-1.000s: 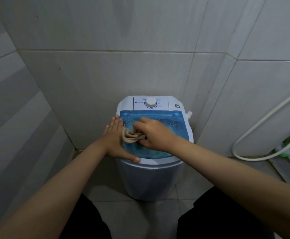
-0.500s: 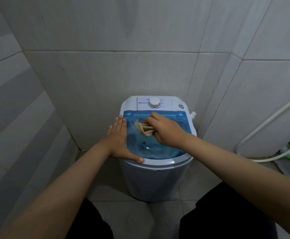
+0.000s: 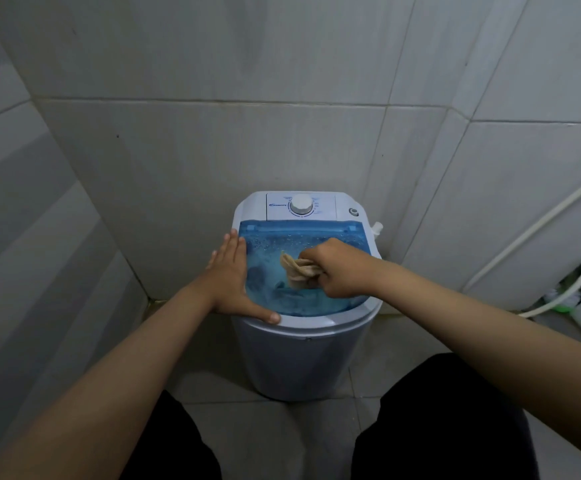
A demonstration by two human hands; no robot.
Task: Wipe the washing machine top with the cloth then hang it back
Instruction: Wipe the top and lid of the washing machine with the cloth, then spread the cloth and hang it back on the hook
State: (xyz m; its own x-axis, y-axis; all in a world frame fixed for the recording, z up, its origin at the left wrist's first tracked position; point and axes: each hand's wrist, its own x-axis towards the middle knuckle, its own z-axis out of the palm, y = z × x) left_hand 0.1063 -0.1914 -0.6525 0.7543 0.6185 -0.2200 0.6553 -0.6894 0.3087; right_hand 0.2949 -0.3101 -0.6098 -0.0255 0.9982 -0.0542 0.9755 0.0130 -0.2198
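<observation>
While we wipe, right hand: our fist clamps the cloth on the blue lid.
Left hand: our fingers lie flat, together, on the washing machine rim.

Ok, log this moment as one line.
step: wiping | right hand: gripping cloth on blue lid | left hand: flat on washer rim | hanging: not yet

Much of the cloth is hidden inside the closed right hand, whose fingers are curled out of sight. The print around the dial is too small to be read. The hose is cut off by the right edge.
</observation>
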